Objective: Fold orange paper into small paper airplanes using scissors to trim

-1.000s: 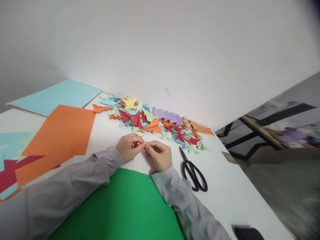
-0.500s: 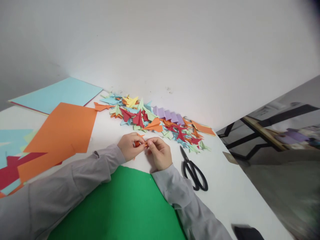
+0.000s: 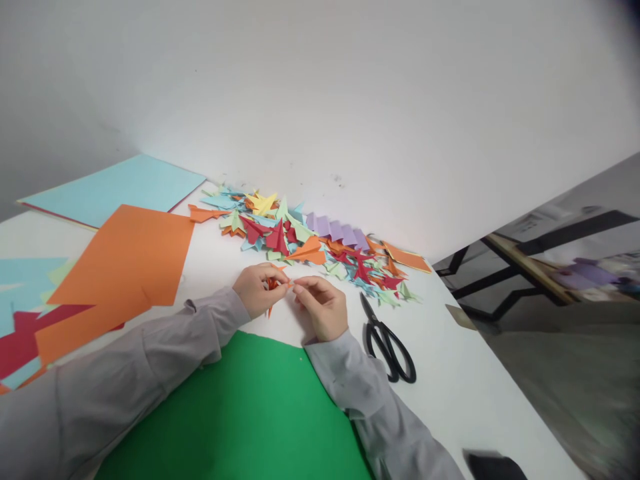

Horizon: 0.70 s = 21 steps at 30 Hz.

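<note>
My left hand (image 3: 256,291) and my right hand (image 3: 323,307) meet over the white table (image 3: 465,373), both pinching a small folded orange paper piece (image 3: 274,284). Most of that piece is hidden inside my fingers. Both arms wear grey sleeves. Under my forearms lies a large green sheet (image 3: 245,413). A pile of folded paper shapes (image 3: 310,247) in several colours lies just beyond my hands, against the wall.
Black scissors (image 3: 387,343) lie right of my right hand. A big orange sheet (image 3: 125,267) and a light blue sheet (image 3: 120,187) lie at the left, with red and blue offcuts (image 3: 20,333) at the far left. The table edge runs diagonally at the right.
My right hand's fingers have shifted slightly on the orange piece. The view has drifted a little; the hands stay in the same spot.
</note>
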Each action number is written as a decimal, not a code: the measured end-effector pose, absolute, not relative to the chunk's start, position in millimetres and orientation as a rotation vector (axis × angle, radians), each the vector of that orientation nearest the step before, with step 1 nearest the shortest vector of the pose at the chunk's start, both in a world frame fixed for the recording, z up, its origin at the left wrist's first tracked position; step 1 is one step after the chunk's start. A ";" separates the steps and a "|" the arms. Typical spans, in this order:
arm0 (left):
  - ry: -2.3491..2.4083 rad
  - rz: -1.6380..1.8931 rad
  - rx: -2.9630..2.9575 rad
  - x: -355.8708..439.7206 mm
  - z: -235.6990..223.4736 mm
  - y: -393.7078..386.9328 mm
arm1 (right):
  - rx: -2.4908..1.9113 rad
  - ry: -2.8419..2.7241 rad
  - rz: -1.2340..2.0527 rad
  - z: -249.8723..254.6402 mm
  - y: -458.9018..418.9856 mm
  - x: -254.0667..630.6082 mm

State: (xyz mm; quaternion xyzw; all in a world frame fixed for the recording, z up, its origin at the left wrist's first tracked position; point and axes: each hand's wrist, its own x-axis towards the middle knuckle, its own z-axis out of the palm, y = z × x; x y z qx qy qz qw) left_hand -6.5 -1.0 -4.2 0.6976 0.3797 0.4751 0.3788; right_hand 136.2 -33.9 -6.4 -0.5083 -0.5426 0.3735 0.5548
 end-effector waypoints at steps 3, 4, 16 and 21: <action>0.950 1.213 1.778 -5.8 -5.2 -1.6 | -1.225 -1.349 0.819 -8.1 -33.7 136.0; 0.948 1.208 1.777 -5.7 -5.3 -1.8 | -1.231 -1.355 0.806 -8.3 -33.8 136.0; 0.910 1.257 1.779 -6.0 -4.4 -1.7 | -1.187 -1.400 0.738 -6.6 -35.0 135.8; 0.868 1.284 1.751 -4.9 -9.3 -0.4 | -1.202 -1.437 0.684 -7.0 -36.0 133.9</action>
